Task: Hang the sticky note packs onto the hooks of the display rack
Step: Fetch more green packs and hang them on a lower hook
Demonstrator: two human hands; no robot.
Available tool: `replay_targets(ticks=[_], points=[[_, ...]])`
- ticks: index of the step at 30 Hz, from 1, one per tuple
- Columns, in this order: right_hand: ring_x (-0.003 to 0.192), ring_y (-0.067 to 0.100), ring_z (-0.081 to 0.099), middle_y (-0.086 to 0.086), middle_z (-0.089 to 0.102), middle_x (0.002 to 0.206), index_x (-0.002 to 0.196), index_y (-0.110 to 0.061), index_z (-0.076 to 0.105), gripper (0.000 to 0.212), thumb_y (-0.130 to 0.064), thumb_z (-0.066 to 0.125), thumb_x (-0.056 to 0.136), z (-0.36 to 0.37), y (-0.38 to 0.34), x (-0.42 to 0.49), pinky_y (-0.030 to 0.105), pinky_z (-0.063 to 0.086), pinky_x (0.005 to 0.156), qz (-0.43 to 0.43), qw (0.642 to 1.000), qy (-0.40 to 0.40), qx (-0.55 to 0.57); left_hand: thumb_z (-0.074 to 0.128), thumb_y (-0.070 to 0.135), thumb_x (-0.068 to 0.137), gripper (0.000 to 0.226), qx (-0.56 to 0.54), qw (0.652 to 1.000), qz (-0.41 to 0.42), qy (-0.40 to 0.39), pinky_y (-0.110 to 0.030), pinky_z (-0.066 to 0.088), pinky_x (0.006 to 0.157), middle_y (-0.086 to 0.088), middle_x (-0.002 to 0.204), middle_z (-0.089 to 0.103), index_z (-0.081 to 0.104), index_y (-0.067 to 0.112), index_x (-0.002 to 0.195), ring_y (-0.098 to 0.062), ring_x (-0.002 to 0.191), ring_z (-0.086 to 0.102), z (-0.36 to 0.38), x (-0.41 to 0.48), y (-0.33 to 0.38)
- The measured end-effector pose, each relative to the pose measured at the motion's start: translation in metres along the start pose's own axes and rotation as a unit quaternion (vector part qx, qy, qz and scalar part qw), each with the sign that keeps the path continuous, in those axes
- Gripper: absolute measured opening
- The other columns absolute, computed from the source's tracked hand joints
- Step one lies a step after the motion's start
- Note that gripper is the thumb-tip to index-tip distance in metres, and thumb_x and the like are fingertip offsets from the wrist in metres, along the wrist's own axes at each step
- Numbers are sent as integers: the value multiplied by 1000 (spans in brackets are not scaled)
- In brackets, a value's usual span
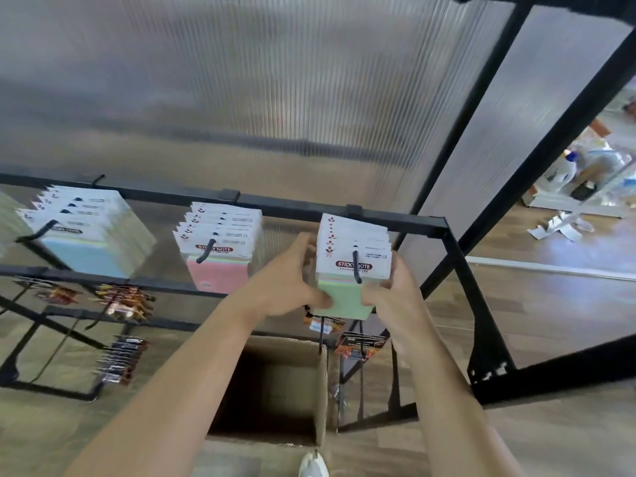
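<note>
both hands (pixel 344 287) gripping green sticky note pack (pixel 347 297), on rack hook (pixel 356 266)

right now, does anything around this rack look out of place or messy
Only the white scraps lying loose on the wooden floor right of the rack look stray. The sticky note packs on the hooks hang in even rows.

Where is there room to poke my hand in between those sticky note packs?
The open gap between the blue-fronted packs and the pink-fronted packs is free. Around the green-fronted packs it is crowded: the left hand and right hand grip them from both sides.
</note>
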State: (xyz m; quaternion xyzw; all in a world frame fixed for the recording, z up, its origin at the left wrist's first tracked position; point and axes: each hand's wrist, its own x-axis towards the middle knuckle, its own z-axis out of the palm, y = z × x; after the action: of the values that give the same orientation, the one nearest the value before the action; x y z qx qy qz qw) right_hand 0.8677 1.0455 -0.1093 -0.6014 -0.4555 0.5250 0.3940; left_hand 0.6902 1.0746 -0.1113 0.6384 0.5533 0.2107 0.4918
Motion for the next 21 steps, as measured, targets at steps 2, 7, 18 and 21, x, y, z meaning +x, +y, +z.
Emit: replay_targets(ticks=[2, 7, 18, 21], points=[[105, 8, 58, -8, 64, 112, 123, -28, 48, 63, 13, 51, 75, 0, 0, -13, 26, 49, 75, 5, 999, -16, 40, 86, 17, 61, 86, -22, 999, 10, -26, -43, 42, 107, 13, 131, 54, 38, 31, 130, -9, 124, 50, -2, -8, 0], [107, 18, 62, -5, 68, 113, 121, -27, 50, 66, -8, 54, 58, -1, 2, -50, 31, 51, 74, -8, 994, -40, 104, 87, 11, 63, 73, -91, 994, 21, -58, -40, 54, 95, 7, 123, 58, 46, 28, 121, -10, 113, 57, -4, -40, 5], [111, 26, 61, 0, 66, 120, 128, -18, 46, 63, -12, 55, 66, 0, -14, -148, 44, 53, 80, -132, 986, -22, 97, 81, 23, 61, 72, -219, 961, 111, -128, -41, 57, 89, -3, 126, 62, 47, 31, 124, -20, 113, 64, 3, -120, 27], [109, 24, 62, 0, 66, 119, 127, -19, 48, 63, -20, 58, 66, 0, -7, -177, 51, 52, 85, -139, 983, 27, 114, 77, 32, 62, 71, -273, 945, 105, -146, -44, 56, 88, -3, 125, 64, 47, 33, 126, -25, 113, 65, 29, -138, 29]])
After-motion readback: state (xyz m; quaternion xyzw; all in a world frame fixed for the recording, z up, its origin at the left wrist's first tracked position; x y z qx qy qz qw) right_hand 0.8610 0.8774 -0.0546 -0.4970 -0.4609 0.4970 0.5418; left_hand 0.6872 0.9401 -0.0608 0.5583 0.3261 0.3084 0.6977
